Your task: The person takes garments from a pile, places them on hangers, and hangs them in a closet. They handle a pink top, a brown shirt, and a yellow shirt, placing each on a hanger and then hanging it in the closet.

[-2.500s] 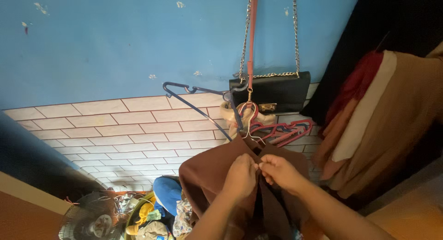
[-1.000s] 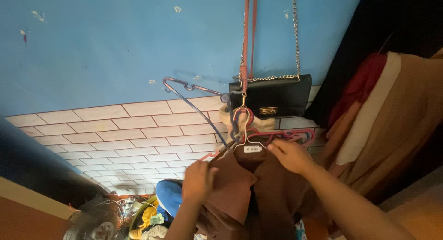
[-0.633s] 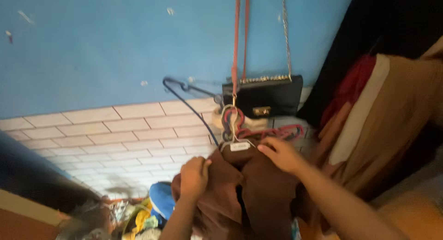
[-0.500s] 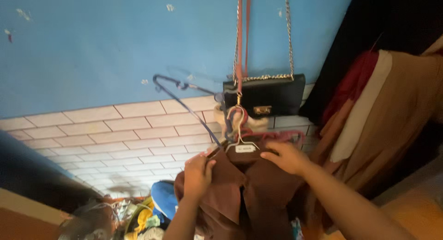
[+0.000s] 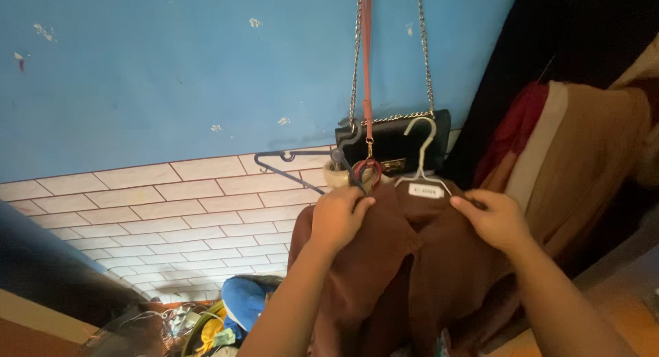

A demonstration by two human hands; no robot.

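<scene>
The left hand (image 5: 338, 216) and the right hand (image 5: 495, 222) are both bare, with no gloves, rings or bands showing on the fingers (image 5: 362, 204). Behind the fingers, both wrists and forearms are uncovered too, with no watch or bracelet. No sleeve shows anywhere along either arm up to the frame's lower edge.

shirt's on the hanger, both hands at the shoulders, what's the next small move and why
Probably lift the white hanger toward a hook: its hook hangs free in front of the black bag, while the left hand and right hand grip the brown shirt.
</scene>
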